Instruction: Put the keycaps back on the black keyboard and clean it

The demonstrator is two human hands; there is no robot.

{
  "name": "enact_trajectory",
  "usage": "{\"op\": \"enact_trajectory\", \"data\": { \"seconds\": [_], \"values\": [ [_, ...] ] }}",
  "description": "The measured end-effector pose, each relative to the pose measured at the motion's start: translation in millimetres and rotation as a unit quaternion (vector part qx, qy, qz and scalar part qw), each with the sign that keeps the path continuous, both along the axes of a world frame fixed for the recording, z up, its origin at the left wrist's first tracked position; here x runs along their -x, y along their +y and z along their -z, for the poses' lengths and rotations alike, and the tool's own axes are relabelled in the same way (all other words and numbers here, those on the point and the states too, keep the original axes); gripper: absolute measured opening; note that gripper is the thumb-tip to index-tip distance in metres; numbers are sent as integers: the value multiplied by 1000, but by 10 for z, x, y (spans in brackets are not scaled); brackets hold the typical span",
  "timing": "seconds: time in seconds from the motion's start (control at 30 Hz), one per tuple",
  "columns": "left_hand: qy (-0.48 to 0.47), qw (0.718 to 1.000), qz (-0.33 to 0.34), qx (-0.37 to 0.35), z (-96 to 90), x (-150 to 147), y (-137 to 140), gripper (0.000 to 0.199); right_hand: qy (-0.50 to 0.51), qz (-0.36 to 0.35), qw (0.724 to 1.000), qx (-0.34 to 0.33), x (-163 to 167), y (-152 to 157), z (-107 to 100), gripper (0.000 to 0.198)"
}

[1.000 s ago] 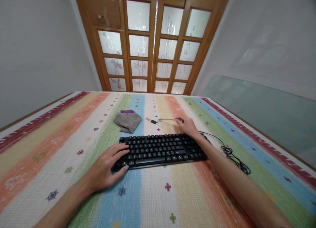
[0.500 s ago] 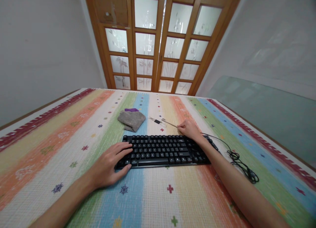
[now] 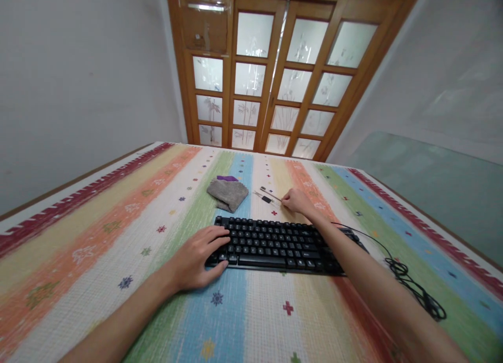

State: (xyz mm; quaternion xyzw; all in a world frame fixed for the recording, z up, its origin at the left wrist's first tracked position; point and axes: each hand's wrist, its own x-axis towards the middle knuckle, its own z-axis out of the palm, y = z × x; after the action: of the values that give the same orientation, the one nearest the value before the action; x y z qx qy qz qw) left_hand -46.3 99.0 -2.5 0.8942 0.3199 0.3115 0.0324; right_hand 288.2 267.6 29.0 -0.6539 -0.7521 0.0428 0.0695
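A black keyboard [image 3: 271, 246] lies on the striped cloth in front of me. My left hand [image 3: 202, 255] rests at its left end, fingers spread over the keys and thumb at the front edge. Beyond the keyboard's back edge, my right hand [image 3: 293, 200] pinches the end of a small brush [image 3: 271, 194], thin-handled like a toothbrush, its little head pointing left. Just beside the brush is a small black piece with thin wire-like ends [image 3: 266, 199]. To the left of these lies a folded grey cloth [image 3: 228, 194], with a purple item [image 3: 227, 178] behind it.
The keyboard's black cable [image 3: 412, 284] lies coiled at the right. A striped tablecloth [image 3: 157, 300] covers the table. Walls flank it, a pale green panel [image 3: 424, 158] stands at the right, and wooden glazed doors [image 3: 271, 98] are at the back.
The view has turned left, so things sit further right. My right hand has moved the brush left and slightly away from me, past the small black piece. My left hand stays on the keyboard.
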Motion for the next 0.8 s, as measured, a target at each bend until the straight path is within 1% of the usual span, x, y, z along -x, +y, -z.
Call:
{"op": "enact_trajectory", "data": {
  "seconds": [0.1, 0.2, 0.3, 0.43, 0.57, 0.67, 0.8],
  "values": [
    [-2, 1000, 0, 10, -12, 1, -11, 39, 23, 2, 1000, -3, 139, 71, -58, 21],
    [-4, 1000, 3, 16, -21, -3, -16, 40, 51, 5, 999, -13, 269, 110, -124, 21],
    [-5, 1000, 7, 13, -17, -11, -9, 41, 79, -12, 997, -26, 467, 143, -184, 21],
    [-5, 1000, 12, 9, -14, -24, 0, 40, 111, -63, 991, -31, 896, 239, -258, 20],
    [-5, 1000, 7, 13, -26, -23, -2, 37, 124, -97, 987, -41, 1390, 409, -323, 22],
    [-3, 1000, -7, 7, -30, 0, 13, 35, 119, -105, 986, -50, 1688, 528, -308, 24],
    [10, 999, -29, -13, -38, 47, 60, 32, 97, -85, 991, -48, 1915, 628, -155, 28]
  ]
}}
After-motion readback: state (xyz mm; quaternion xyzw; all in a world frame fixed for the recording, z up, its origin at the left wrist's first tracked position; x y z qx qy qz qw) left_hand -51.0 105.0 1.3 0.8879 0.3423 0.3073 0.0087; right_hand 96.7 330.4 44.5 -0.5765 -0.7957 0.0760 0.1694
